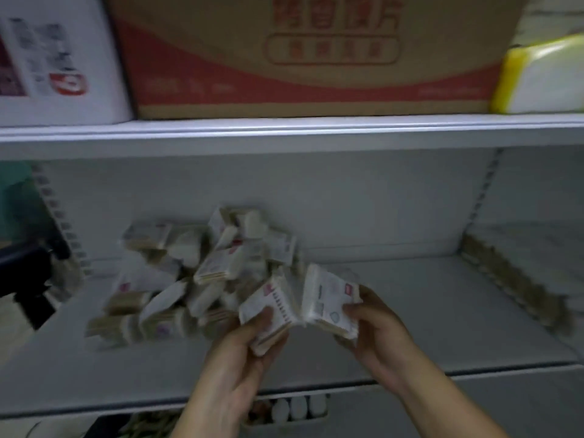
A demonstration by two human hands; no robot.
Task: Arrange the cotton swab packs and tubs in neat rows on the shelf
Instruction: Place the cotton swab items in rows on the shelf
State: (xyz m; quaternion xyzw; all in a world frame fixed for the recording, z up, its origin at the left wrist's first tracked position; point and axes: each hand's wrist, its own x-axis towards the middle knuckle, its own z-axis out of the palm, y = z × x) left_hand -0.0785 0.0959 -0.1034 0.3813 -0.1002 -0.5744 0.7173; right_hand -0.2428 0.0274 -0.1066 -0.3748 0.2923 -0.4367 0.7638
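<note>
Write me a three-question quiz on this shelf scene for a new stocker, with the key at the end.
1. True or false: the left hand and the right hand each grip a cotton swab pack.
2. Multiple choice: where does the jumbled pile lie? A) on the left part of the shelf; B) at its right end; C) on the floor.
3. Short answer: what colour is the print on the cardboard box on the board above?

Key: 1 true; 2 A; 3 red.
</note>
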